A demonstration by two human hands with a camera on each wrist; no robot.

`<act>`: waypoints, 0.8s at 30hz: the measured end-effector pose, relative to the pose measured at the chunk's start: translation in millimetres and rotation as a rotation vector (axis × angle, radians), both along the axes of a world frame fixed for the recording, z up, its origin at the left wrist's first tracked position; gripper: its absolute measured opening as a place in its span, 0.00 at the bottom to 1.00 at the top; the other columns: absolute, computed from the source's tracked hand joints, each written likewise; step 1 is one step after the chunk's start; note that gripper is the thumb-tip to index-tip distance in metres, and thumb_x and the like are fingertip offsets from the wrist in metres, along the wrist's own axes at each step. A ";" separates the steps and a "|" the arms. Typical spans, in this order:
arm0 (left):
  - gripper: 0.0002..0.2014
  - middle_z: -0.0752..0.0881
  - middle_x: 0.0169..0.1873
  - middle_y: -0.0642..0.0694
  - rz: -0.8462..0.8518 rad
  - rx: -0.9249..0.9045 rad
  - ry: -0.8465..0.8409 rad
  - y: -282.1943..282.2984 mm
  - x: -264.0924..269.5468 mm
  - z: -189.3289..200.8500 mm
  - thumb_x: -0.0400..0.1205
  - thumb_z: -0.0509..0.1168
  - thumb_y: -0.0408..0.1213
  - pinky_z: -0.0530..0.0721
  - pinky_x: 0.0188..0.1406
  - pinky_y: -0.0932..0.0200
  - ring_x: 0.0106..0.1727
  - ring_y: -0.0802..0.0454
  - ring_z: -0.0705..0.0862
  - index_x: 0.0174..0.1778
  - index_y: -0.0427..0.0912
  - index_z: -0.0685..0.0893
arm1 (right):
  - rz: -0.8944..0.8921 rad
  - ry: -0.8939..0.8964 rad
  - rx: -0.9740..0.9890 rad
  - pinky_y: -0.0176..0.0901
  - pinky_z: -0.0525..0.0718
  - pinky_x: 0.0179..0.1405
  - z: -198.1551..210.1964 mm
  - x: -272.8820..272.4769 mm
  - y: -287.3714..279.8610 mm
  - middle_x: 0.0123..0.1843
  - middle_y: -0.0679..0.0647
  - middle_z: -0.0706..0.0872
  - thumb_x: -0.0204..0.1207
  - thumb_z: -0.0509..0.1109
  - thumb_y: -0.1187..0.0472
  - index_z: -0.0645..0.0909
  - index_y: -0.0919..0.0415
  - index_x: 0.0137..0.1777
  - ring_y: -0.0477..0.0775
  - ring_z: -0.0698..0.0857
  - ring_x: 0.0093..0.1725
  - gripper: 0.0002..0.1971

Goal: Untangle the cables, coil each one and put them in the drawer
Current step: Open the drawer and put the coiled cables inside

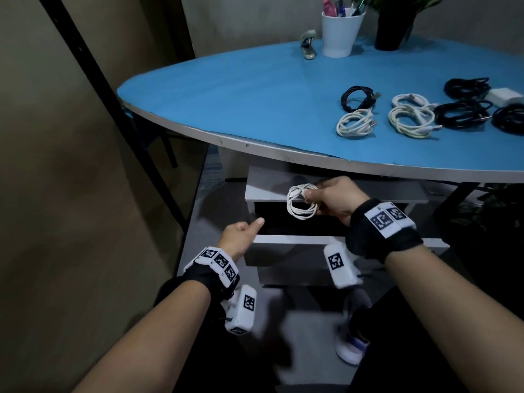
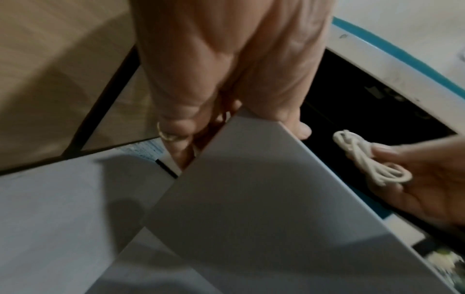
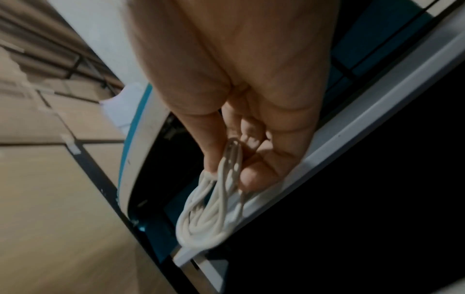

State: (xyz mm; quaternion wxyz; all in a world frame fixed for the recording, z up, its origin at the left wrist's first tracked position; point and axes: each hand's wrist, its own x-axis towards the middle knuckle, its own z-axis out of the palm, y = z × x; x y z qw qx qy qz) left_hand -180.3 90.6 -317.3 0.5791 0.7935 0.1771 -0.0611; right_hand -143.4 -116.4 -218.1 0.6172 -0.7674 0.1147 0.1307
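My right hand [image 1: 326, 198] pinches a small coiled white cable [image 1: 300, 204] above the dark opening of the pulled-out drawer [image 1: 295, 239] under the table. The same coil [image 3: 214, 206] hangs from my thumb and fingers in the right wrist view, and shows as a white cable [image 2: 370, 159] in the left wrist view. My left hand [image 1: 241, 235] grips the drawer front's left corner [image 2: 251, 179], fingers curled behind it and thumb on top. Several coiled white cables [image 1: 355, 123] and black cables [image 1: 462, 113] lie on the blue table [image 1: 241, 95].
A white pen cup [image 1: 341, 31], a stapler [image 1: 308, 45] and a black plant pot [image 1: 392, 29] stand at the table's far side. A white charger [image 1: 503, 96] lies by the black cables. A beige wall with a black strip [image 1: 93, 75] stands left. My shoe [image 1: 351, 347] is below the drawer.
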 end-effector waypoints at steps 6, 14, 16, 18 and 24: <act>0.21 0.71 0.22 0.48 -0.428 0.055 0.072 21.3 -13.0 18.3 0.72 0.76 0.42 0.70 0.22 0.64 0.25 0.55 0.68 0.25 0.45 0.69 | 0.428 0.048 -0.404 0.40 0.78 0.30 -9.2 27.0 18.5 0.32 0.55 0.83 0.74 0.71 0.69 0.83 0.64 0.41 0.50 0.78 0.29 0.02; 0.20 0.78 0.21 0.46 -0.884 0.354 0.254 20.6 -0.7 52.0 0.67 0.78 0.51 0.75 0.28 0.61 0.26 0.50 0.76 0.24 0.45 0.74 | 0.890 0.024 -0.870 0.43 0.84 0.46 -29.5 33.7 45.4 0.44 0.55 0.89 0.72 0.74 0.64 0.87 0.59 0.51 0.49 0.83 0.40 0.08; 0.20 0.78 0.21 0.48 -0.946 0.437 0.260 17.5 -1.4 56.4 0.68 0.77 0.52 0.73 0.26 0.65 0.25 0.53 0.75 0.25 0.44 0.75 | 0.981 0.059 -0.888 0.39 0.83 0.42 -36.1 32.2 50.4 0.45 0.54 0.88 0.74 0.72 0.65 0.87 0.61 0.54 0.48 0.82 0.41 0.10; 0.20 0.79 0.21 0.49 -0.994 0.490 0.274 15.4 -2.9 58.9 0.68 0.77 0.53 0.73 0.28 0.65 0.26 0.52 0.76 0.26 0.44 0.76 | 1.048 0.099 -0.903 0.34 0.80 0.36 -40.6 31.5 55.4 0.44 0.54 0.87 0.75 0.70 0.67 0.87 0.62 0.56 0.48 0.82 0.40 0.11; 0.20 0.82 0.27 0.44 -1.132 0.577 0.358 7.3 -7.4 62.3 0.66 0.76 0.57 0.75 0.33 0.59 0.30 0.50 0.77 0.30 0.44 0.80 | 1.208 0.268 -0.921 0.41 0.85 0.38 -56.2 24.1 62.4 0.41 0.57 0.87 0.74 0.67 0.73 0.86 0.65 0.56 0.55 0.85 0.40 0.13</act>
